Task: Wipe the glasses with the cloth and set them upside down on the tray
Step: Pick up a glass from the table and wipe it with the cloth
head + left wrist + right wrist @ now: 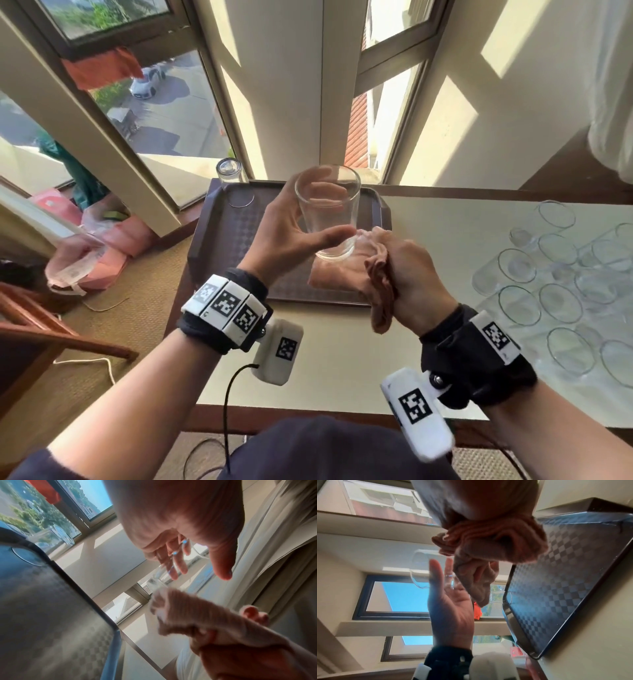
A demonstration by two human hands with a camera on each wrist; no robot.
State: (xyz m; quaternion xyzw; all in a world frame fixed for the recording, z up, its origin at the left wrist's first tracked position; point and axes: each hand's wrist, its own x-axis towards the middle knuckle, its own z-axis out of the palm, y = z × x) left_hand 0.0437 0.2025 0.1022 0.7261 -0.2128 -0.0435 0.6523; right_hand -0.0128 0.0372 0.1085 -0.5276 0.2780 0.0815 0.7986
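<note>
My left hand point(301, 226) grips a clear glass point(327, 209) above the dark tray point(236, 240), mouth tilted toward me, thumb across its front and fingers behind. The same glass point(419, 573) shows past the left thumb in the right wrist view. My right hand point(407, 270) clutches a bunched pink cloth point(346, 274) just right of and below the glass base; the cloth point(185, 614) hangs beside it. One glass point(233, 181) stands upside down at the tray's far left corner.
Several clear glasses point(561, 284) stand mouth up on the pale table point(342, 370) at the right. Windows and a wall rise behind the tray. A wooden chair point(41, 329) and pink bags point(102, 250) sit on the floor to the left.
</note>
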